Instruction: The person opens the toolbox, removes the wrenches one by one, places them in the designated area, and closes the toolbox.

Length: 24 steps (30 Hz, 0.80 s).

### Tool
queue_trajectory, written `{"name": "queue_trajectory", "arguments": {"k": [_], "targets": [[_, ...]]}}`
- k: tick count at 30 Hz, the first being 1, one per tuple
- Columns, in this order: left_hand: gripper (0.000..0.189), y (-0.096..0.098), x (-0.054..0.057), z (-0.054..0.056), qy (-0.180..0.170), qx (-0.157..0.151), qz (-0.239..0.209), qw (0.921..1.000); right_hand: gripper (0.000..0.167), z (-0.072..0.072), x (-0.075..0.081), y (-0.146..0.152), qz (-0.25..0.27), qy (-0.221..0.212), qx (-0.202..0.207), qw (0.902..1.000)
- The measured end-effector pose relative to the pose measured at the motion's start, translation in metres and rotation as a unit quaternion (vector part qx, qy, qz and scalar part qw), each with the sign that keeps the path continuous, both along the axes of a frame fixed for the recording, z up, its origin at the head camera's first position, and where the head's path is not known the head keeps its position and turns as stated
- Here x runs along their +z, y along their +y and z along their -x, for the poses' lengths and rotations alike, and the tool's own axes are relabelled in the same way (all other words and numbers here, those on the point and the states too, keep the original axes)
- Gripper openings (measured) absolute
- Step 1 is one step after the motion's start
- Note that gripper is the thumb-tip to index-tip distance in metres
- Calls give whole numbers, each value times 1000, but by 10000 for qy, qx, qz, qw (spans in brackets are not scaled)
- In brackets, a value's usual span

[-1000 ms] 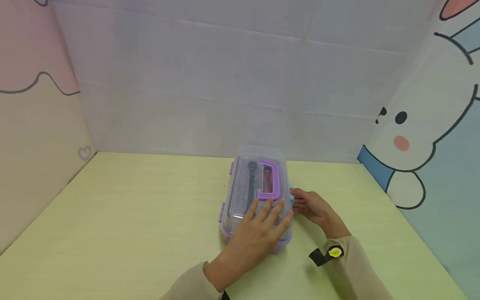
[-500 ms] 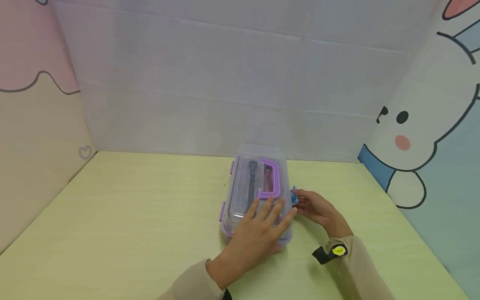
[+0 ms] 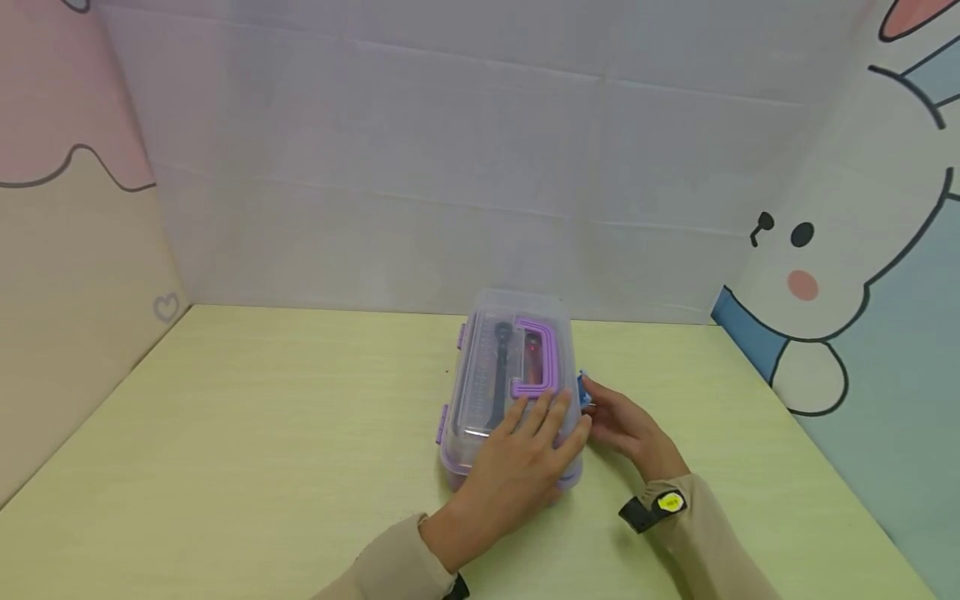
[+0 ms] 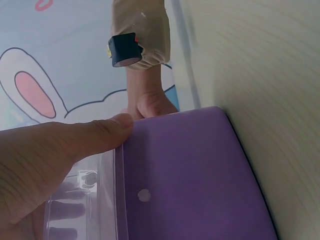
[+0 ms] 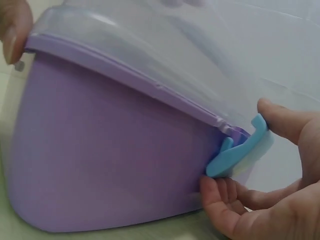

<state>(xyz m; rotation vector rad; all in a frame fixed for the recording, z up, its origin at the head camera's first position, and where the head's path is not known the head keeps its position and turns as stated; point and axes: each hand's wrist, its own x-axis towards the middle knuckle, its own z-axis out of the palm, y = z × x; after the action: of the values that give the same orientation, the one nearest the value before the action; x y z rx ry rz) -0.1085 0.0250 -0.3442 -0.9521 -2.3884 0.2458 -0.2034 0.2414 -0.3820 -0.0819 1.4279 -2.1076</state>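
A purple storage box (image 5: 105, 150) with a clear lid (image 3: 480, 375) stands on the table, its purple carry handle (image 3: 553, 358) folded flat. My left hand (image 3: 517, 467) rests on the near part of the lid with fingers spread and straight. In the left wrist view its thumb (image 4: 100, 136) lies along the lid's rim. At the box's right side my right hand (image 3: 630, 429) pinches a light blue latch (image 5: 240, 152), thumb at its upper end and curled fingers below. The latch tilts outward from the box wall. Through the lid show a dark long tool (image 3: 502, 367) and something red (image 3: 534, 358).
The pale yellow table (image 3: 285, 450) runs back to a white wall sheet (image 3: 375, 167). Purple hinges (image 3: 442, 423) sit on the box's left side. A rabbit-printed panel (image 3: 832, 275) borders the right side, and a cream and pink panel (image 3: 75, 292) the left.
The right hand first drew the blue latch outward from the box side, then brought it back closer to the box. The left hand stays on the lid, with only slight shifts.
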Motion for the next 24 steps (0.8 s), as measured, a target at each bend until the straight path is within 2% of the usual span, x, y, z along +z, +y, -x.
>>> {"name": "queue_trajectory", "arguments": {"k": [3, 8, 15, 19, 24], "targets": [[78, 0, 0, 0, 35, -16, -35, 10000, 33, 1, 0, -4, 200, -97, -36, 9997], [79, 3, 1, 0, 20, -73, -39, 10000, 32, -1, 2, -6, 164, -272, -203, 9993], [75, 7, 4, 1, -171, -190, 151, 9996, 32, -1, -1, -4, 171, -274, -234, 9992], [69, 7, 7, 1, -332, -221, 220, 9990, 33, 1, -6, -5, 341, -316, -324, 9984], [68, 3, 10, 1, -378, -288, 40, 9989, 31, 2, -7, -8, 375, -234, -364, 9984]]}}
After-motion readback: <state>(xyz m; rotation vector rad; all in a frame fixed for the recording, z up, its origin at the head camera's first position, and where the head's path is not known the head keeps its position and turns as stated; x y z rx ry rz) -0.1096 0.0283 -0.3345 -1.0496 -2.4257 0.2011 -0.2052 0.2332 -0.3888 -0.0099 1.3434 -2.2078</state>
